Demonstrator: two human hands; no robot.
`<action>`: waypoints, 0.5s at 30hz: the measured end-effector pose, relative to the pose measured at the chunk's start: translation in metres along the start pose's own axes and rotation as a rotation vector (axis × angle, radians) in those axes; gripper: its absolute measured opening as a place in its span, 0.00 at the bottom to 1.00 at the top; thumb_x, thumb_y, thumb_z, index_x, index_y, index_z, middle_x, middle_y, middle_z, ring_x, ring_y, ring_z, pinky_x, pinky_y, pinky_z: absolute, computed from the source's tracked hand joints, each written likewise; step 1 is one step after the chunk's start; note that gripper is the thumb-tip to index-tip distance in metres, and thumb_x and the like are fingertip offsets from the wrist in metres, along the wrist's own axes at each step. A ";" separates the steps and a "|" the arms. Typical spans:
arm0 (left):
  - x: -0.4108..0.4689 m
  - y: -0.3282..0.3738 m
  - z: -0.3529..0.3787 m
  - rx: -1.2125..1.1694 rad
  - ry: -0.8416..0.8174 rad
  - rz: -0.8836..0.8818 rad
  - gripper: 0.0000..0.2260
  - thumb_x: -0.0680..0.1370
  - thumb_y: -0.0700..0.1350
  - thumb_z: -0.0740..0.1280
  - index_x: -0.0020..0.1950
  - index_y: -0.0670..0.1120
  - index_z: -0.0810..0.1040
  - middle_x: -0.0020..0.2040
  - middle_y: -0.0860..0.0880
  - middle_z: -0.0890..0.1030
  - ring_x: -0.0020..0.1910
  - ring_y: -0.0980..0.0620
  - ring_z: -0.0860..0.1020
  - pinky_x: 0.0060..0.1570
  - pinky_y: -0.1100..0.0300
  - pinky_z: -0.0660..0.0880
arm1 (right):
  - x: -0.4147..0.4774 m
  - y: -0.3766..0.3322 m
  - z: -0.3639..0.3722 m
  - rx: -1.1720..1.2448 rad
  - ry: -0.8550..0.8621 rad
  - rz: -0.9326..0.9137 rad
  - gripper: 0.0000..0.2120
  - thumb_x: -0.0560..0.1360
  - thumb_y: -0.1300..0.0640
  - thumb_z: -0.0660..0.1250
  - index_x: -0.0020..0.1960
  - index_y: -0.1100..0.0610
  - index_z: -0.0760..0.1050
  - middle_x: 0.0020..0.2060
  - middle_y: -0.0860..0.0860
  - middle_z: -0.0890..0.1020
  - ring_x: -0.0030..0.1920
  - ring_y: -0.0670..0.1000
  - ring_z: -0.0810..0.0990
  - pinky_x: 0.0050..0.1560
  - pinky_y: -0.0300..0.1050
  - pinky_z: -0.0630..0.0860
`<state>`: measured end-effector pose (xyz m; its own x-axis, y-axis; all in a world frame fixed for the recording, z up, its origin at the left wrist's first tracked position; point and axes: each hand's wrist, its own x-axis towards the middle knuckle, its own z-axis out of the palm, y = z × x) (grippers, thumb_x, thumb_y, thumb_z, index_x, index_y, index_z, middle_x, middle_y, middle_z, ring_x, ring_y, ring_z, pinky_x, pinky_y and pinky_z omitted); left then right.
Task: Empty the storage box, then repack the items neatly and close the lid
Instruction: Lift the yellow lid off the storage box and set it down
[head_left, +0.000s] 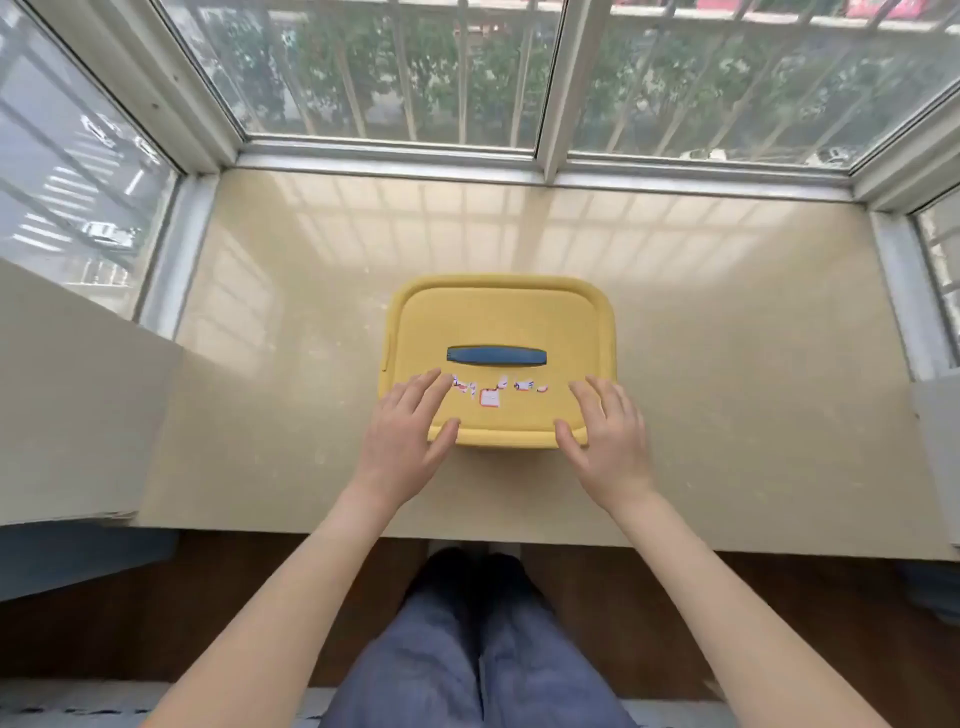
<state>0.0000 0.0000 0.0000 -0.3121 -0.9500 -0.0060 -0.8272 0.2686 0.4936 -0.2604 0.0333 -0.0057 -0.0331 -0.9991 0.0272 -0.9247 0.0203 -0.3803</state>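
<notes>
A yellow storage box (498, 322) stands on the beige window ledge with its lid down. A dark blue handle (496, 356) lies flat across the lid's middle, and torn sticker remnants (491, 396) mark the lid nearer me. My left hand (408, 434) rests on the near left corner of the lid, fingers straight on top and thumb at the front edge. At the near right corner my right hand (605, 434) lies the same way. The box's contents are hidden under the lid.
The beige ledge (727, 364) spreads wide on both sides of the box. Window frames and glass enclose it at the back and sides. A grey wall block (67, 395) stands at the left. My legs show below the ledge's front edge.
</notes>
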 end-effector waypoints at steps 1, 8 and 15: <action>0.006 -0.005 0.004 -0.009 0.016 -0.005 0.24 0.80 0.56 0.56 0.72 0.46 0.70 0.70 0.46 0.73 0.69 0.44 0.70 0.67 0.48 0.68 | 0.006 0.004 0.004 -0.003 -0.013 0.009 0.25 0.77 0.45 0.59 0.66 0.60 0.75 0.64 0.60 0.76 0.65 0.63 0.73 0.62 0.59 0.73; 0.033 -0.054 0.042 0.062 0.008 -0.223 0.28 0.79 0.58 0.60 0.77 0.53 0.61 0.78 0.44 0.59 0.75 0.41 0.60 0.72 0.45 0.60 | 0.034 0.042 0.043 -0.113 -0.158 0.167 0.31 0.77 0.38 0.57 0.76 0.51 0.64 0.75 0.64 0.62 0.73 0.66 0.62 0.70 0.62 0.63; 0.039 -0.076 0.057 -0.085 -0.083 -0.497 0.39 0.74 0.58 0.70 0.79 0.58 0.51 0.78 0.40 0.52 0.76 0.42 0.53 0.73 0.46 0.56 | 0.032 0.053 0.052 0.159 -0.223 0.365 0.40 0.75 0.44 0.70 0.80 0.45 0.52 0.78 0.60 0.51 0.78 0.58 0.52 0.74 0.54 0.56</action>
<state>0.0235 -0.0487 -0.0875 0.0703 -0.9429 -0.3255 -0.8451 -0.2297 0.4828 -0.2909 0.0005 -0.0733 -0.2475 -0.9116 -0.3281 -0.7971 0.3841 -0.4659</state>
